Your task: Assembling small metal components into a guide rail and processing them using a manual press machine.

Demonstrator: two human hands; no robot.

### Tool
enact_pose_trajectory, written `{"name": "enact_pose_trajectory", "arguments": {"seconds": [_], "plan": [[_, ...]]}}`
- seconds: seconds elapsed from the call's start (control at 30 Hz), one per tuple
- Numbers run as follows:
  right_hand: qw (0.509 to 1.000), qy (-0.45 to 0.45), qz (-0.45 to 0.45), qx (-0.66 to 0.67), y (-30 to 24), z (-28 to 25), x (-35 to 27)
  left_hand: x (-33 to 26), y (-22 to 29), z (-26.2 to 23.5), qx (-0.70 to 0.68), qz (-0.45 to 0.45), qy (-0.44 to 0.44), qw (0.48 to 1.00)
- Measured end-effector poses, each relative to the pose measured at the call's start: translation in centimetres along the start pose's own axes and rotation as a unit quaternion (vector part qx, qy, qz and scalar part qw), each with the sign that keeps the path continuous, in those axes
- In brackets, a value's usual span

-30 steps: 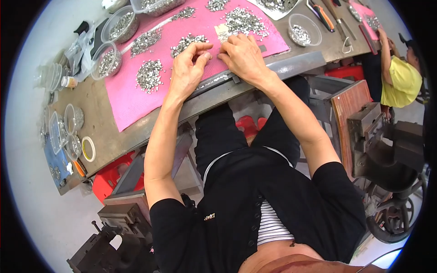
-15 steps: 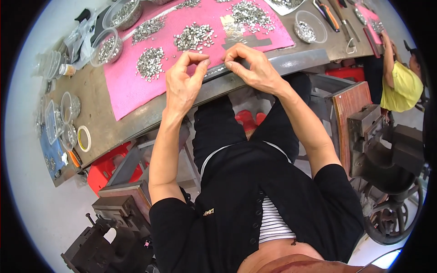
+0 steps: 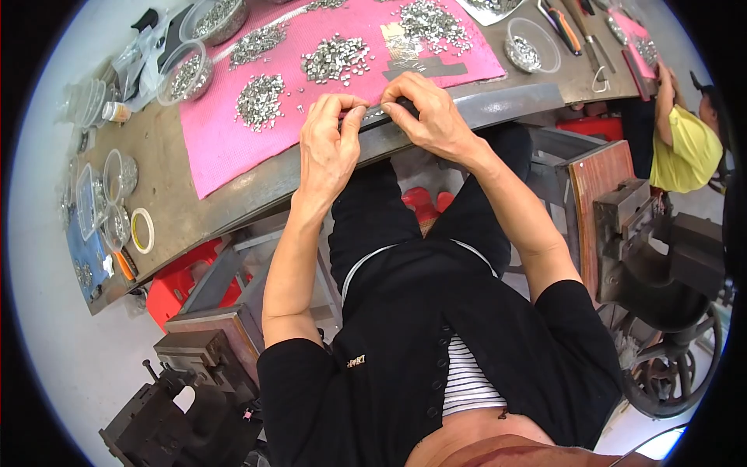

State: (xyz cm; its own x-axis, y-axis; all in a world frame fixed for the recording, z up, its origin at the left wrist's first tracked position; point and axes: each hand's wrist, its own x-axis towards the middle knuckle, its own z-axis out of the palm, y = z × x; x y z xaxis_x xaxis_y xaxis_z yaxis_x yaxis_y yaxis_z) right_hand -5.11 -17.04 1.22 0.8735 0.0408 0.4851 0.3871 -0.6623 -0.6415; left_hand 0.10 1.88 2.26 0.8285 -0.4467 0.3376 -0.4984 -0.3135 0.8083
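My left hand (image 3: 331,144) and my right hand (image 3: 426,115) meet at the near edge of a pink mat (image 3: 226,140) on a worn workbench (image 3: 167,202). Both pinch their fingertips together over the mat's edge, apparently on a tiny metal part too small to make out. Just beyond the fingers lie heaps of small silver metal parts (image 3: 334,58), with another heap (image 3: 259,97) to the left. A dark flat strip (image 3: 436,68) lies on the mat past my right hand.
Clear plastic bowls of metal parts (image 3: 185,76) and a roll of tape (image 3: 142,230) sit at the left; another bowl (image 3: 531,48) and pliers (image 3: 566,22) at the right. Another person in a yellow shirt (image 3: 685,144) works nearby. Heavy iron presses (image 3: 654,249) flank my seat.
Both hands have drawn back from the middle of the mat toward its near edge, staying close together with fingertips pinched.
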Motion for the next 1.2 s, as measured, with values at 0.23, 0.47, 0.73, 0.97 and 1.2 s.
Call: {"name": "enact_pose_trajectory", "arguments": {"seconds": [0.23, 0.47, 0.73, 0.97, 1.2], "plan": [[0.976, 0.015, -0.140, -0.167, -0.7, -0.1, 0.2, 0.1, -0.2, 0.3, 0.043, 0.020, 0.000, 0.999], [0.976, 0.032, -0.117, -0.180, -0.6, -0.1, -0.1, 0.1, -0.3, 0.7, 0.061, 0.035, 0.003, 0.998], [0.983, 0.075, -0.123, -0.117, -1.2, -0.2, -0.2, 0.4, -0.2, 0.5, -0.029, -0.085, -0.030, 0.996], [0.963, 0.154, -0.203, -0.088, -2.2, -0.8, 1.3, 0.8, 1.3, 0.2, -0.284, -0.131, -0.044, 0.949], [0.996, 0.017, -0.076, -0.053, -1.1, -0.7, 0.4, -1.0, 0.0, 0.2, 0.070, 0.092, 0.080, 0.990]]}}
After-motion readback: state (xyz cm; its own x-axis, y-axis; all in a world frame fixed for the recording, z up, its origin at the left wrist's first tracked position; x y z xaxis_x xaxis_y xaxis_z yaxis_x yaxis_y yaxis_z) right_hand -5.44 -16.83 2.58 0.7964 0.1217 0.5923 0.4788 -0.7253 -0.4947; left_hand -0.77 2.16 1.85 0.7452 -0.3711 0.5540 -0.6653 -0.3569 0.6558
